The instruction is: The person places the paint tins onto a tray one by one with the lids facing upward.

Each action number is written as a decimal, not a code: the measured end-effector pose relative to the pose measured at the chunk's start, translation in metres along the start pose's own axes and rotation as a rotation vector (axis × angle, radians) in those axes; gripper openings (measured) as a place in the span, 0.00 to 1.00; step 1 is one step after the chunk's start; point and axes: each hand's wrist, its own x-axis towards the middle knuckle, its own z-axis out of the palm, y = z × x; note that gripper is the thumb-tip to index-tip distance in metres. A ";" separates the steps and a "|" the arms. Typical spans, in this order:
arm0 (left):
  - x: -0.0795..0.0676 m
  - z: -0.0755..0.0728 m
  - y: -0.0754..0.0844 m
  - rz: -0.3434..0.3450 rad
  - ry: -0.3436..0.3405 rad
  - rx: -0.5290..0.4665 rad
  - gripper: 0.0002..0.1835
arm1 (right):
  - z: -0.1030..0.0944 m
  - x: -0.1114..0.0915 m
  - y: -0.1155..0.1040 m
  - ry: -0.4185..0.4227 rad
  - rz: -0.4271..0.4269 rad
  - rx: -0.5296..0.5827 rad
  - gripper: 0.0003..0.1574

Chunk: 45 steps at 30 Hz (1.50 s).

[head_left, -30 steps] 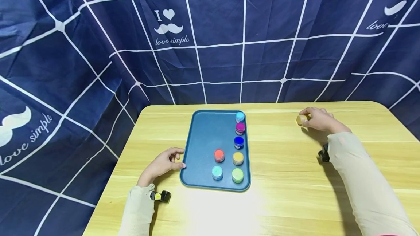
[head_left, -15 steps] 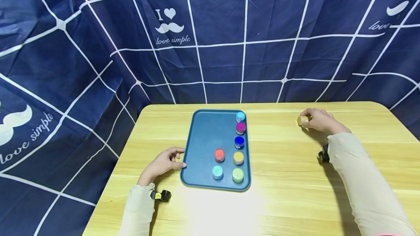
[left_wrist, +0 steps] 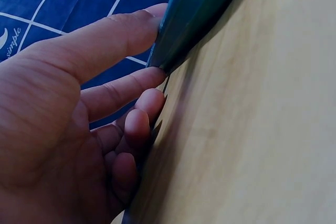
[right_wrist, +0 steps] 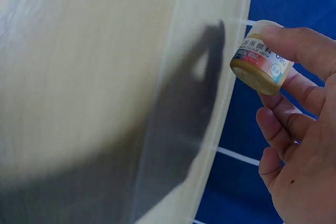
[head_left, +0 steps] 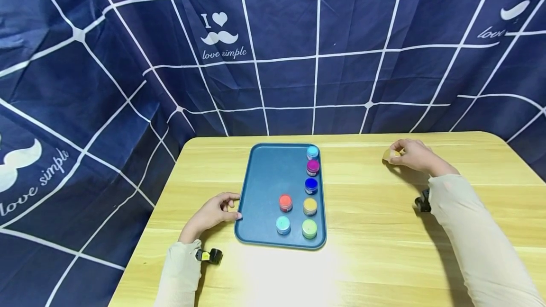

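Observation:
My right hand [head_left: 414, 156] holds a small paint jar [right_wrist: 260, 62] between thumb and fingers at the far right of the table. The jar has ochre paint in it and a printed label; it is tilted, and in the right wrist view it is off the table. At the tray's left edge, my left hand [head_left: 215, 212] pinches the rim of the blue tray [head_left: 264, 169], thumb on top and index finger [left_wrist: 128, 88] against the outer side. The other left fingers curl loosely below the rim.
Along the tray's right side stand light blue [head_left: 313, 152], purple [head_left: 313, 167], dark blue [head_left: 311, 185], yellow [head_left: 310, 206] and green [head_left: 309, 228] jars. Red [head_left: 285, 202] and turquoise [head_left: 283, 224] jars stand left of them. A dark blue curtain [head_left: 286, 79] hangs behind the wooden table [head_left: 362, 250].
The jar in my right hand has turned and shifted slightly to the left. My left hand, the tray and the jars on it stay put.

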 end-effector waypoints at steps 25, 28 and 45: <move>-0.003 -0.001 0.003 -0.010 -0.004 -0.005 0.31 | -0.008 -0.005 -0.067 0.119 -0.189 0.136 0.20; -0.003 -0.001 0.003 -0.009 -0.004 -0.011 0.31 | -0.008 -0.005 -0.077 0.114 -0.207 0.168 0.19; -0.002 -0.001 0.003 -0.006 -0.001 -0.004 0.31 | 0.006 0.000 -0.123 0.044 -0.242 0.259 0.22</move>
